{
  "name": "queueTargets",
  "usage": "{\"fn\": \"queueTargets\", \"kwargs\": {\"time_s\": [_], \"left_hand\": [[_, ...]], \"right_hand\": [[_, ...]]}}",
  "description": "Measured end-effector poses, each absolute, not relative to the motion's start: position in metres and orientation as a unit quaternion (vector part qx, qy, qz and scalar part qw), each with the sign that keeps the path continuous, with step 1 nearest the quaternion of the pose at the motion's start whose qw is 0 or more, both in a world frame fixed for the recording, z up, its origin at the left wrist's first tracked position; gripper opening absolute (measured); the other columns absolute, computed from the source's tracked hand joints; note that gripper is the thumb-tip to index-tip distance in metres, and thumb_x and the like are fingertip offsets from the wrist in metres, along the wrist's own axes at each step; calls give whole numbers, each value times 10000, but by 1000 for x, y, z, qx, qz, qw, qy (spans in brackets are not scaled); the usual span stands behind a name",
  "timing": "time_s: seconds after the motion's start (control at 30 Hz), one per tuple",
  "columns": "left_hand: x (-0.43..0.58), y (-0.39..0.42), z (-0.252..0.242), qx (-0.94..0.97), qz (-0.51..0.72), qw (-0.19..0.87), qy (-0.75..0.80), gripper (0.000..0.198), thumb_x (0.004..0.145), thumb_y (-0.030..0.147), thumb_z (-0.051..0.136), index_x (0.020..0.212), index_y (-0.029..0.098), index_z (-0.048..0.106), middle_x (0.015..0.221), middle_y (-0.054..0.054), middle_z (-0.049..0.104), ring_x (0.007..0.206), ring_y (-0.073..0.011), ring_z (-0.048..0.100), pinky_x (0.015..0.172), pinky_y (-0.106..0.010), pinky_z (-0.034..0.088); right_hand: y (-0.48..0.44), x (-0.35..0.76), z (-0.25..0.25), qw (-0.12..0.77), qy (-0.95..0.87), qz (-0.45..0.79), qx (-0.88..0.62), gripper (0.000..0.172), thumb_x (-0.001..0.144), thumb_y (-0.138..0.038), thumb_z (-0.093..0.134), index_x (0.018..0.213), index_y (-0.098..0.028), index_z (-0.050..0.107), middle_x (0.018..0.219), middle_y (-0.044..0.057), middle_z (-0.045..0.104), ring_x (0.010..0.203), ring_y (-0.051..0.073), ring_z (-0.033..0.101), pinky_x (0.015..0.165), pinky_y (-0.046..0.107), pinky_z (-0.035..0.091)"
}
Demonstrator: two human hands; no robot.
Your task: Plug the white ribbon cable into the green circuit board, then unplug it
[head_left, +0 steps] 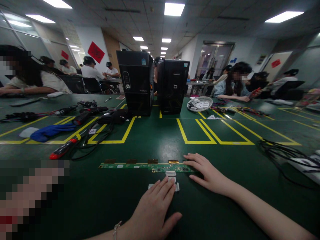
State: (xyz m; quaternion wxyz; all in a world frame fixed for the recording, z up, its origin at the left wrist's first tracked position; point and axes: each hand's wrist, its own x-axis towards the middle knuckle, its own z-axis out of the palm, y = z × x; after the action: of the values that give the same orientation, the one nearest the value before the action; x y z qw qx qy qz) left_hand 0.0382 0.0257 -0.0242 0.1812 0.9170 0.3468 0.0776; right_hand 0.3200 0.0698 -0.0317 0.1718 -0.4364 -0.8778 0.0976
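From my end the tabletop (155,133) looks smooth with a soft sheen. The circuit board (140,166) has shiny, coppery-looking film tabs (173,162). I'd call the computer towers (136,76) slick plastic, the basket (209,101) is plastic too, and that glove (50,132) reads as matt cloth.

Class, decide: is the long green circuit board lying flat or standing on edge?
Lying flat: the green circuit board shows its broad, labelled face upward on the tabletop.

Left hand (156,203) hides part of white piece (177,187); right hand (205,171) covers part of green board (135,166); board print illegible.
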Motion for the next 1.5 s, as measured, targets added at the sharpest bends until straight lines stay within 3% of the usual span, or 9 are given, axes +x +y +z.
{"fn": "queueTargets", "kwargs": {"time_s": [0.47,0.7,1.17,1.5], "left_hand": [[39,26,-25,916,62,186,350,633,937,478,467,1470,158,353,1538,-114,325,1400,-303,308,1115,-494,324],[38,26,-30,918,87,178,344,605,936,473,474,1454,175,382,1522,-113,364,1387,-299,341,1106,-486,341],[44,24,-25,915,75,170,358,677,921,540,467,1446,118,395,1518,-138,349,1393,-306,322,1128,-481,310],[46,25,-21,918,51,155,361,763,900,616,444,1456,97,374,1529,-141,328,1405,-328,287,1136,-484,294]], "right_hand": [[61,311,-20,106,-899,141,-401,461,931,-435,512,1379,-343,458,1495,54,343,1391,284,266,1121,552,279],[61,311,-23,122,-902,142,-390,453,924,-410,529,1368,-337,473,1485,60,365,1376,275,310,1141,555,238],[62,311,-25,96,-906,128,-392,471,945,-436,485,1402,-346,415,1516,31,318,1418,248,225,1166,558,166],[63,311,-25,103,-906,132,-389,471,941,-428,497,1397,-331,429,1512,39,323,1412,255,238,1167,556,169]]}}
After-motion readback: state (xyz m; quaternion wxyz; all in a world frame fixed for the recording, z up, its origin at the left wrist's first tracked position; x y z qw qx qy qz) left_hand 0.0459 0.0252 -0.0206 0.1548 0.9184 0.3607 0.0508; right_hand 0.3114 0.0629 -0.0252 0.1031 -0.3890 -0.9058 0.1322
